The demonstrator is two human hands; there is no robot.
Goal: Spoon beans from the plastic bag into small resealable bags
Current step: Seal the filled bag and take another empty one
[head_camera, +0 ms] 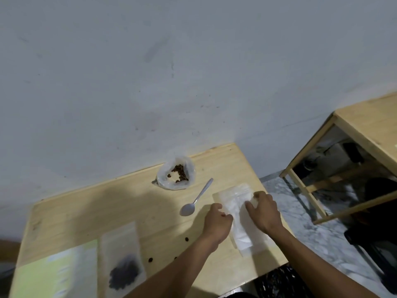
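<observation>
Nearest, by the desk's [86,216] front edge toward its left corner, lies a small resealable bag [122,254] already holding a dark heap of beans — clear, soft film, blurred here, beside a pale green sheet [55,269]. A few loose beans [187,239] dot the bare wood just beyond.

At the right edge both hands work a stack of empty bags [238,214], thin, crinkled and whitish. The left hand [217,222] has its fingers curled at the stack's left side; the right hand [265,210] presses down on it with fingers spread, thumb hooked at the upper edge. Whether either pinches a single bag I cannot tell. The step looks like separating one fresh bag — next its mouth must be pulled open and held.

The metal spoon [194,201] lies untouched mid-desk, bowl toward the person. Against the back edge sits the plastic bag [176,176], rolled open, brown beans inside.
</observation>
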